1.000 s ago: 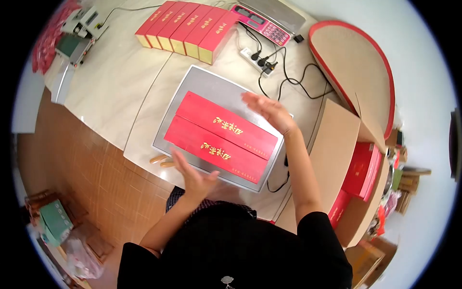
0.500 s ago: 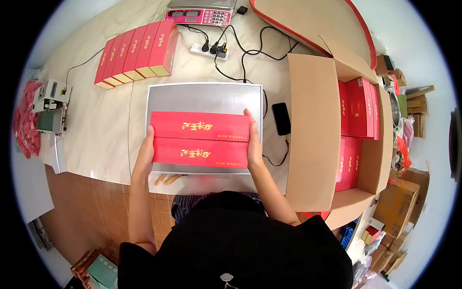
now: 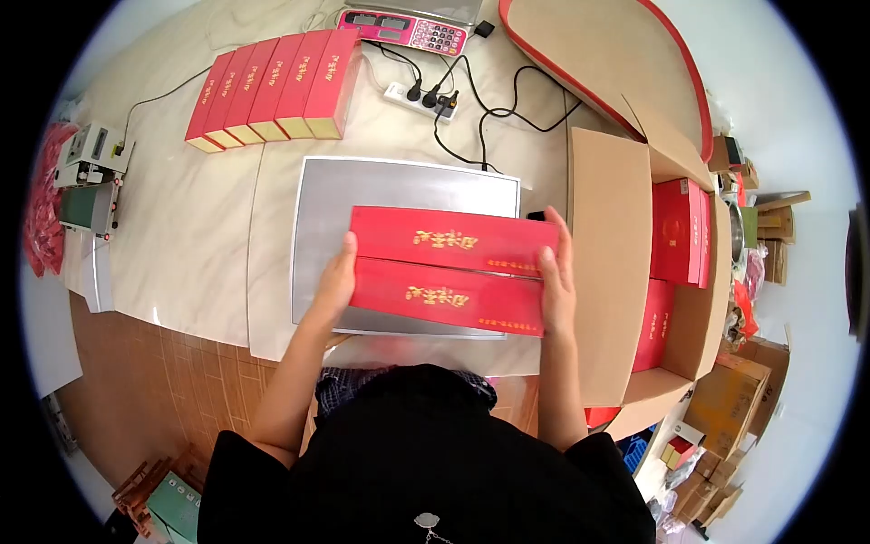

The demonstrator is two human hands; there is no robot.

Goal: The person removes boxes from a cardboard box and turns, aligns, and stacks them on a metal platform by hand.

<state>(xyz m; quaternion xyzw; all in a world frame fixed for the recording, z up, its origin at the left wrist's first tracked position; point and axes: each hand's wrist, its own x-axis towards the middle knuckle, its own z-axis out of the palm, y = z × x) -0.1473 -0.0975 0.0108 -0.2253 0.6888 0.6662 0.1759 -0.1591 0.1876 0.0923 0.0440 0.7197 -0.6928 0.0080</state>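
Two long red boxes with gold lettering (image 3: 444,270) lie side by side between my hands, above the grey panel with a white edge (image 3: 317,195). My left hand (image 3: 337,279) presses against their left ends. At the right ends, my right hand (image 3: 556,281) grips with the thumb on top. Both hands are closed on the pair, which tilts slightly down to the right. To the right stands an open cardboard box (image 3: 612,272) with several red boxes (image 3: 678,231) inside.
A row of several red boxes (image 3: 276,86) stands at the back left. Behind the panel are a pink scale (image 3: 405,32), a power strip (image 3: 419,102) and black cables (image 3: 494,113). A small machine (image 3: 91,177) sits at the far left. A red-edged board (image 3: 625,63) is at the back right.
My hands have moved the two red boxes to the right over the panel, and the pair has tilted. They now cover most of the black phone. The view has shifted slightly.
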